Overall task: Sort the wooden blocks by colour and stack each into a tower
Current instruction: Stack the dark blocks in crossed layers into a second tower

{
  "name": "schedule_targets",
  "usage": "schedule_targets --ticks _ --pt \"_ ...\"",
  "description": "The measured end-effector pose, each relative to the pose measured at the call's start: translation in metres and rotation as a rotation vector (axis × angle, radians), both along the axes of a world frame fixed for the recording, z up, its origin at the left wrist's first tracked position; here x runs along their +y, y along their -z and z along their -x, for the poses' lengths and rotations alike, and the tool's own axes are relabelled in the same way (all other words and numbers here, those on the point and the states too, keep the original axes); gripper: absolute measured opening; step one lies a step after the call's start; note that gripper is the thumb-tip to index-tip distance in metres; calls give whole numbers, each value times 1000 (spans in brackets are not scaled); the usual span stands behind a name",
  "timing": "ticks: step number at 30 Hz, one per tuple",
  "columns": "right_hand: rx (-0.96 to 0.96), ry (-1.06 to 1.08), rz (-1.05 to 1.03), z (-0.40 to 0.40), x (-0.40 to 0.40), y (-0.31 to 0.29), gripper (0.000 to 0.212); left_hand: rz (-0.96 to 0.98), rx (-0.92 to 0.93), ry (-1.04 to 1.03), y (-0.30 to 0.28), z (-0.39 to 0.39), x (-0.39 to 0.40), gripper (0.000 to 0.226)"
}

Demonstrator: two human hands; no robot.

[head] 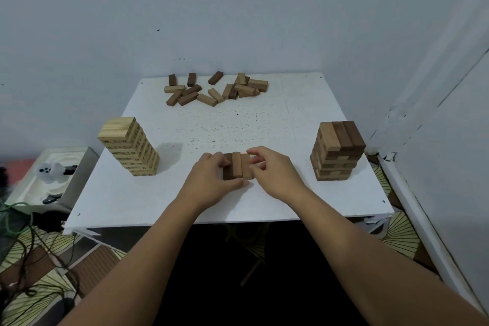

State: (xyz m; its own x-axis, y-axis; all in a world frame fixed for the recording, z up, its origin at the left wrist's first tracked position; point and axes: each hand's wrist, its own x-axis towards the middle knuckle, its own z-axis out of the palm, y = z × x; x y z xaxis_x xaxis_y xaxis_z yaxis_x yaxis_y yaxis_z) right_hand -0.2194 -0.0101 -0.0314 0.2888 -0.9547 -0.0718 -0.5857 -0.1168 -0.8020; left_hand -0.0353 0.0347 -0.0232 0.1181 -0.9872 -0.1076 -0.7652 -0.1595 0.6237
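Observation:
Three brown blocks [237,166] lie side by side near the front middle of the white table [277,124]. My left hand [211,180] grips their left side and near end with curled fingers. My right hand [272,169] pinches their right side, thumb and fingers bent round the blocks. A tall tower of pale blocks [129,145] stands at the left. A tower of mid-brown and dark blocks [337,151] stands at the right. A loose pile of mixed blocks [217,88] lies at the far edge.
Walls close in behind and on the right of the table. Left of the table sits a white tray [47,180] with small items, and cables [26,233] trail over the patterned floor below.

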Motion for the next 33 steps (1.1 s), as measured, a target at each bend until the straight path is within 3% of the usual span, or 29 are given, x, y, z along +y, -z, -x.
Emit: schedule_targets --ticks 6,12,16,20,25,33 --pt "-113 100 -41 4 -2 13 39 37 -90 -34 7 14 -5 76" --pt "-182 70 12 10 2 22 39 41 -106 -1 11 15 -11 43" --pt "-148 151 193 16 10 31 35 -68 -126 112 -1 1 -17 47" --pt "-39 97 223 13 11 35 31 -111 6 204 -7 -17 -19 67" --pt "45 96 273 10 12 40 22 -54 104 108 2 -33 -3 95" --pt "41 87 323 9 9 44 17 -6 235 1 14 -42 2 70"
